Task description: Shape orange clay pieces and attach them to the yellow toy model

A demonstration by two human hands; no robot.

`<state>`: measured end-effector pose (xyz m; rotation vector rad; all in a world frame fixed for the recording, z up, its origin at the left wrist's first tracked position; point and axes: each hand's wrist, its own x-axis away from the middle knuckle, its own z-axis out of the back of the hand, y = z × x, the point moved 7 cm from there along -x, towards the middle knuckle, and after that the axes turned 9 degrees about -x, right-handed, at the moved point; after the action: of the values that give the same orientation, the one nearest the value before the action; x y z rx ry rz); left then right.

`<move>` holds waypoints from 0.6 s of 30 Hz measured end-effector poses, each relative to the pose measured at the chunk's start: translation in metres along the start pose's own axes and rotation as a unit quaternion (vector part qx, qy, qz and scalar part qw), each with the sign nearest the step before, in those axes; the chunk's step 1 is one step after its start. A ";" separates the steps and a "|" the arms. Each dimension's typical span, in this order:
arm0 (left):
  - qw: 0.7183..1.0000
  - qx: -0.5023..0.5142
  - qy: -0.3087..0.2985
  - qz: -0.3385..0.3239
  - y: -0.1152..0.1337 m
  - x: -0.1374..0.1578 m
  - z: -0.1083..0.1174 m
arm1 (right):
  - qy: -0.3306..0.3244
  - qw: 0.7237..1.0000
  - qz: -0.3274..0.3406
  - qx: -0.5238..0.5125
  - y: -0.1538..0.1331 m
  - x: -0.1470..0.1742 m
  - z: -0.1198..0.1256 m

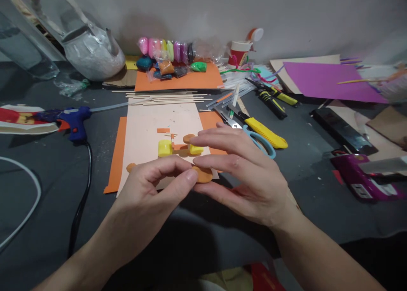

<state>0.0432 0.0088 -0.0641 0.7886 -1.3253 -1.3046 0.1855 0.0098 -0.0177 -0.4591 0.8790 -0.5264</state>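
Between my two hands is a flat round disc of orange-brown clay (204,175), held above the front edge of a pale sheet of paper (146,126). My left hand (155,185) pinches its left side between thumb and forefinger. My right hand (244,172) grips its right side with thumb and forefinger, the other fingers stretched out above. Just beyond stand two yellow rolls, the left roll (165,148) and the right roll (196,149), with a small orange piece (181,147) between them. Another clay disc (188,138) lies by the right roll, and a clay piece (130,167) near my left wrist.
At left lie a blue glue gun (74,120) and its black cord. A metal kettle (92,49) stands behind. Bagged clay (167,54) and wooden sticks (171,99) are at the back. Right are a yellow cutter (265,132), blue-handled scissors (262,142), pliers (271,102) and a purple device (365,176).
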 end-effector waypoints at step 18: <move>0.966 -0.202 -0.161 -0.019 -0.020 0.003 -0.045 | 0.054 0.977 -0.206 0.003 0.091 0.017 0.003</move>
<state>0.0805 -0.0094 -0.0903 0.3274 -1.2338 -1.7172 0.2189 0.0712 -0.0787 -0.6169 0.8891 -0.9398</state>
